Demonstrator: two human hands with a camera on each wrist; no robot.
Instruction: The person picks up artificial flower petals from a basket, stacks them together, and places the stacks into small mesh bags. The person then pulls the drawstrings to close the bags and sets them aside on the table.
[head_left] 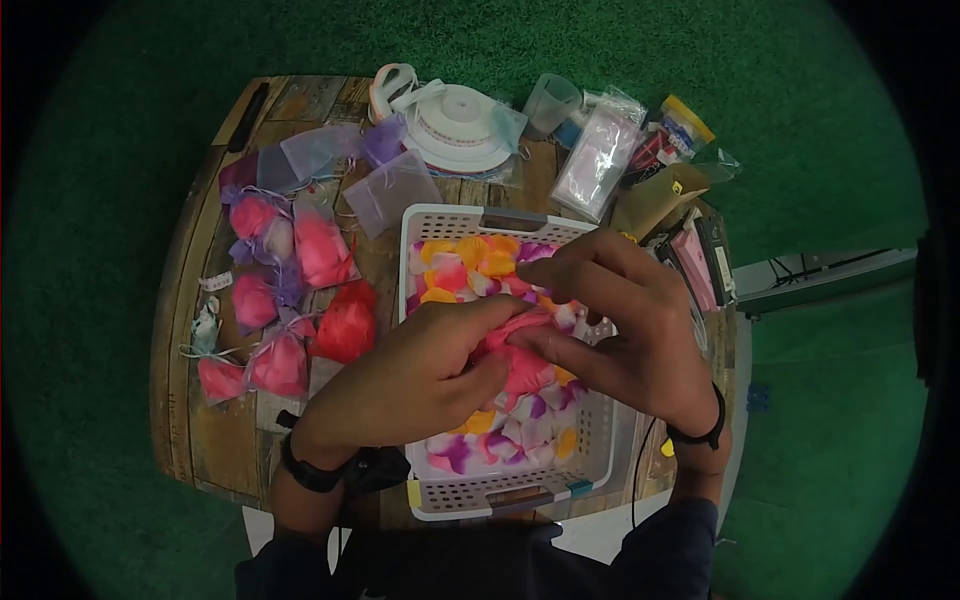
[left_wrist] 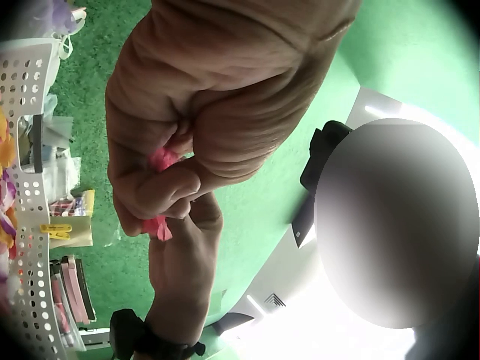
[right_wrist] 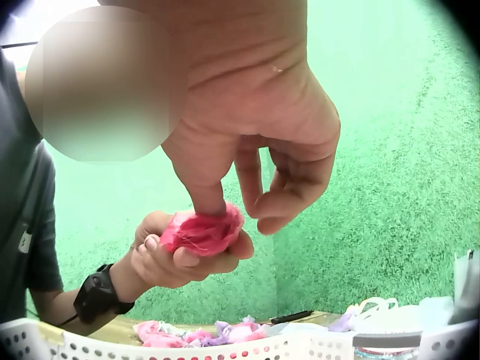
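Above a white basket of mixed petals, the left hand grips a small pink pouch. In the right wrist view the pouch has a gathered, rounded opening, and the left hand is curled round it from below. The right hand has its thumb pressed into the top of the pouch; its other fingers are bent and hold nothing. In the left wrist view, bits of pink show between the fingers of the left hand.
Filled pink and red pouches lie left of the basket, with lilac bags behind them. A ribbon roll, a clear cup and clear packets stand at the back. Boxes are on the right.
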